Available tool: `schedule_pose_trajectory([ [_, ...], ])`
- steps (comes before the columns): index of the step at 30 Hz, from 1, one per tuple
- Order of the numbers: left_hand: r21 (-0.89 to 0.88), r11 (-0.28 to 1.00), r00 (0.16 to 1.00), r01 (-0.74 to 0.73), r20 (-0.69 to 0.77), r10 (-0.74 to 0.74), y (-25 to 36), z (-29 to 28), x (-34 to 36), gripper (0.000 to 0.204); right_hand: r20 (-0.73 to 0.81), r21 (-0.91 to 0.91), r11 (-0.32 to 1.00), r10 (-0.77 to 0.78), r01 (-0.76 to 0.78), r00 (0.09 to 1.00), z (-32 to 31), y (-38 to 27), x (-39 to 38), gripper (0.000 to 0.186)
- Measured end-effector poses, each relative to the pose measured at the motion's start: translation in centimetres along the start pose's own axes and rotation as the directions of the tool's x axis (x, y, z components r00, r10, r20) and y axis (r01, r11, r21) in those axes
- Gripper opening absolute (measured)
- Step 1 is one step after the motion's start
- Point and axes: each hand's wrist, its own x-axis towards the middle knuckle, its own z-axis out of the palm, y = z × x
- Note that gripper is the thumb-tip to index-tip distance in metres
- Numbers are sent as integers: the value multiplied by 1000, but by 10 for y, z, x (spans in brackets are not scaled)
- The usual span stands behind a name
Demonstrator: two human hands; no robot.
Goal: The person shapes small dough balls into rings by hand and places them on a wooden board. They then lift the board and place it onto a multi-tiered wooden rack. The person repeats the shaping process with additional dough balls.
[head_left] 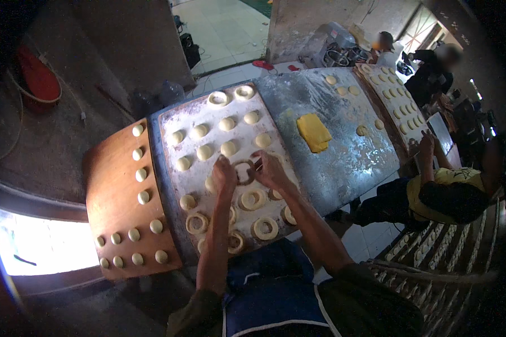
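A dough ring (244, 182) is grasped between the left hand (224, 173) and the right hand (270, 168), one on each side, above the middle of a floured board (171, 115). Around it, smooth dough rounds (200, 131) are spread, mostly between the hands and the board's far edge. Finished-looking rings (254, 228) are laid along the near edge, and two more at the far edge. The shaping is judged partly done: several rounds are left unopened here, and others are set on a brown board (112, 185) beyond the left edge. Past the right edge, a yellow slab (314, 133) is placed on the tabletop (343, 143).
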Motion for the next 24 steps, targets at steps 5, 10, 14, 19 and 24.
schedule_pose_trajectory([
  [5, 262, 893, 922, -366, -29, 386, 22, 13, -36, 21, -250, -200, 968, 97, -149, 963, -41, 56, -43, 47],
  [10, 102, 814, 821, -571, 87, 565, 45, 81, -85, 25, -89, -199, 871, 439, -448, 894, -36, 72, -83, 41],
  [14, 158, 766, 782, -623, 145, 606, 42, 90, -84, 22, -275, -378, 924, -47, -63, 960, -31, 78, -91, 40],
  [19, -780, 537, 852, 322, 486, 195, 63, 61, -95, 16, 8, 782, 619, 113, -76, 994, -52, 77, -112, 28],
  [24, -725, 666, 937, 175, 329, 112, 101, 71, -124, 22, 174, 492, 792, 319, -363, 932, -74, 58, -131, 36],
])
